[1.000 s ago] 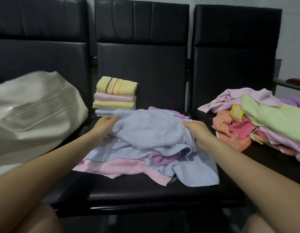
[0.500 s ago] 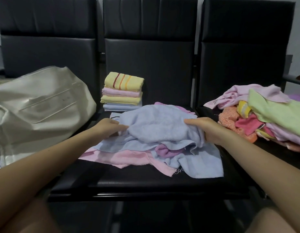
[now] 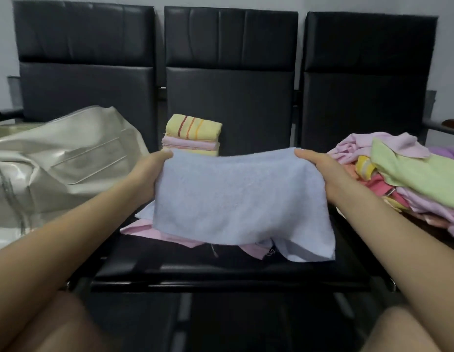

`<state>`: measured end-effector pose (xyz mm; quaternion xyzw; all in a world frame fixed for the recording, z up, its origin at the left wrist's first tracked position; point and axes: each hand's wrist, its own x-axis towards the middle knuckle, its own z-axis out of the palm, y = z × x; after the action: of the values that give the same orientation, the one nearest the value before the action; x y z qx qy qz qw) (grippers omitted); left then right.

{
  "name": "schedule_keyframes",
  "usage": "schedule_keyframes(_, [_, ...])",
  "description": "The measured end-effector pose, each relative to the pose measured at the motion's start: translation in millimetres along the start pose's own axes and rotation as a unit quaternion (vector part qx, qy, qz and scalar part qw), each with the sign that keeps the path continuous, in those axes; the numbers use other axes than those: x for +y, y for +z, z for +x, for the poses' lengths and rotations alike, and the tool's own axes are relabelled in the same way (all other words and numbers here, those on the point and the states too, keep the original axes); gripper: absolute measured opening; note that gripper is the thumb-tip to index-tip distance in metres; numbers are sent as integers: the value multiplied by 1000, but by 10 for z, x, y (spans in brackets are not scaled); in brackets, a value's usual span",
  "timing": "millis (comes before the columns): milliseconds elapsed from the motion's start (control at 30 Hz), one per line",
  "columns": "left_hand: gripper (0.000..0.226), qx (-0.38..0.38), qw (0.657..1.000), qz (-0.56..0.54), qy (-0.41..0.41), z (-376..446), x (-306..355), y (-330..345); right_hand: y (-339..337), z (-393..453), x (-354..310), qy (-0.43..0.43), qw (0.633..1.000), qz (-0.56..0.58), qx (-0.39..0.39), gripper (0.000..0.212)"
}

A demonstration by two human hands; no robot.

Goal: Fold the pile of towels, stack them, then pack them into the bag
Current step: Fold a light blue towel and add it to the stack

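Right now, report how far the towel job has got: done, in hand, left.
Done: a short folded stack sits at the back of the middle seat. In hand: the left hand and right hand hold the light blue towel stretched out, unfolded. Left: the pink towel beneath, the loose pile on the right seat, then packing the bag.

Probably a waiting room, row of linked black padded seats [image 3: 231, 102], bare grey wall [image 3: 447, 47]

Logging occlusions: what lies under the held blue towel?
Under the blue towel, pink cloth and another pale blue piece show on the seat. Anything more beneath is covered.
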<state>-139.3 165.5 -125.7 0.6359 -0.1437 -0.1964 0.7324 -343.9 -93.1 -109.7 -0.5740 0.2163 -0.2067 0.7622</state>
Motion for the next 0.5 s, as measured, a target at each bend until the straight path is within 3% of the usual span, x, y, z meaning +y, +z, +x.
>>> schedule_keyframes(100, [22,57,996,65,22,211,-270,-82,-26,188,233,5,996,-62,66,27])
schedule_keyframes(200, [34,33,962,253,94,314,-493,-158,-82,263,461,-9,949,-291,118,18])
schedule_keyframes(233, [36,22,931,339,132,330,-546,-172,-101,277,506,-25,917,-379,118,18])
schedule_keyframes(300, [38,12,837,499,225,318,-619,-170,-142,317,544,-57,861,-487,137,22])
schedule_keyframes(367, [26,-2,788,534,305,176,-592,-76,-168,354,500,-105,833,-505,201,28])
schedule_keyframes(433, [16,-74,782,524,331,-35,-502,79,-178,389,455,-190,818,-487,239,24])
schedule_keyframes(500, [33,-191,763,528,319,-217,-472,211,-109,345,433,-258,823,-458,213,17])
